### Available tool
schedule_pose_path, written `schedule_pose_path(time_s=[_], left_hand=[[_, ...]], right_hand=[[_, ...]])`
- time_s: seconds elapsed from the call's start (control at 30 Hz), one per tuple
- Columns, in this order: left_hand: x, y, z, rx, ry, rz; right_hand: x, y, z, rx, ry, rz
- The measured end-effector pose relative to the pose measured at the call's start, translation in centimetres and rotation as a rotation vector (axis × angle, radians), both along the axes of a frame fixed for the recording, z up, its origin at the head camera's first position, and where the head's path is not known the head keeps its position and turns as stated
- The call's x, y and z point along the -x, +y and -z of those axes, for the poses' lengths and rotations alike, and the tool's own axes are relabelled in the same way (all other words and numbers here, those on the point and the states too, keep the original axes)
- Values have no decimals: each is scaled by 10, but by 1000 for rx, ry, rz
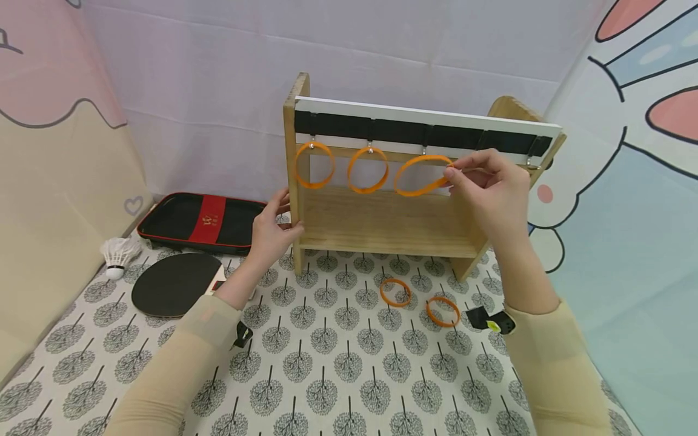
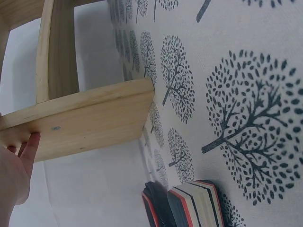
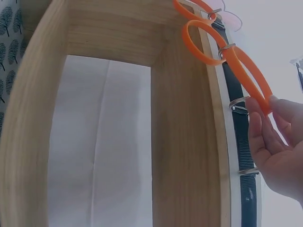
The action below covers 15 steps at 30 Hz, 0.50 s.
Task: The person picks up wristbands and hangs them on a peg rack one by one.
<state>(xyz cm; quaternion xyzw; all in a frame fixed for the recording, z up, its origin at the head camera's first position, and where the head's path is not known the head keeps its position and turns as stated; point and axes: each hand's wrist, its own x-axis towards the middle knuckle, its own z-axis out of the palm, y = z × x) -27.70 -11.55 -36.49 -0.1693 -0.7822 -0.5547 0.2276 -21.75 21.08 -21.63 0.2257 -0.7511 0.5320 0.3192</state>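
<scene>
My right hand [image 1: 493, 188] pinches an orange silicone wristband [image 1: 410, 194] by its right end, thumb against fingers. The band is stretched into a slanted oval; its upper edge passes just below a metal hook [image 3: 239, 105] on the rack's front rail. Two more orange wristbands [image 1: 314, 186] hang from hooks to the left. My left hand [image 1: 272, 233] holds the left side panel of the wooden rack [image 1: 382, 218], thumb at the front edge and fingers [image 2: 31, 151] on the outer face. Two loose orange wristbands [image 1: 395, 304] lie on the tablecloth before the rack.
The rack's white rail with a black strip [image 1: 452, 136] carries several hooks; one hook [image 3: 248, 171] farther right is bare. To the left are a black tray [image 1: 180, 221] with a red band, a dark table tennis paddle [image 1: 174, 284] and a shuttlecock [image 1: 116, 257]. Cloth walls stand around the table.
</scene>
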Motion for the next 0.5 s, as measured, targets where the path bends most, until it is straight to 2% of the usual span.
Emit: schedule_pose_path(time_s=[0.1, 0.17, 0.27, 0.37, 0.5], left_hand=[[-11, 4, -11, 10, -1, 1], [-12, 4, -11, 6, -3, 8], [-11, 5, -10, 2, -6, 17], [-11, 5, -11, -5, -7, 20], [-10, 5, -11, -6, -4, 13]], right_hand=[[-4, -6, -8, 26, 7, 19], [-4, -7, -10, 24, 7, 46], [5, -3, -6, 1, 11, 97], [15, 3, 1, -50, 13, 159], [20, 5, 7, -125, -6, 214]])
